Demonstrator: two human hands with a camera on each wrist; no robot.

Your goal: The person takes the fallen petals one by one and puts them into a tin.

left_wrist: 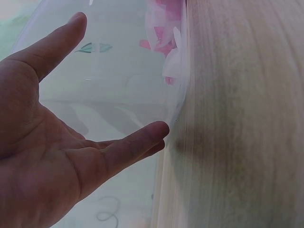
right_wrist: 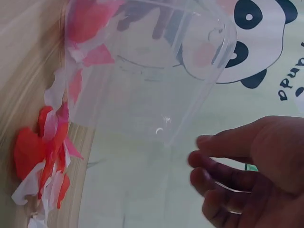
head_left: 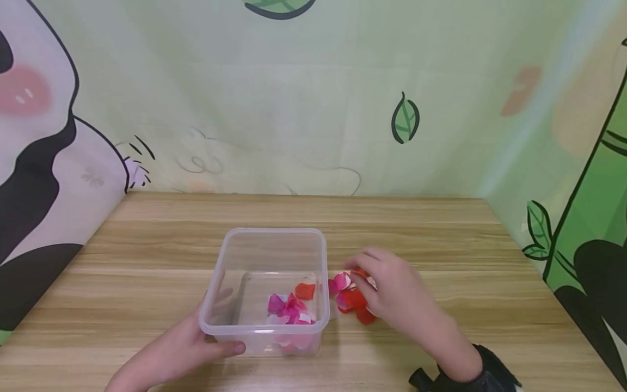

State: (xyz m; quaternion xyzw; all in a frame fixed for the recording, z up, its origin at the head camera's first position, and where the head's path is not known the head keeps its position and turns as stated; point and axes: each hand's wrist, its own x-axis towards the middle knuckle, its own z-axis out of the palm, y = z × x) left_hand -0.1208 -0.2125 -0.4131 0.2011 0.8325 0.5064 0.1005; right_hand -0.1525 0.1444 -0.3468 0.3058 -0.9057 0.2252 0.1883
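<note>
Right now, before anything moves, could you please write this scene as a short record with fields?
Container: clear, rectangular, open-topped plastic box standing on a wood-grain table
Contents: thin pink, red and white petal-like pieces
Loose pile: similar petal-like pieces, close beside the box's right side
Left grip: bare hand, spread around the box's near left corner
Right grip: bare hand above the loose pile, nothing visibly held
Backdrop: pale green sheet printed with panda and leaf pictures

Head view evenly lit. Left wrist view dimmer, hazy; blurred shadow on worktop, right of centre. Right wrist view soft; glints on plastic container, mid-frame.
</note>
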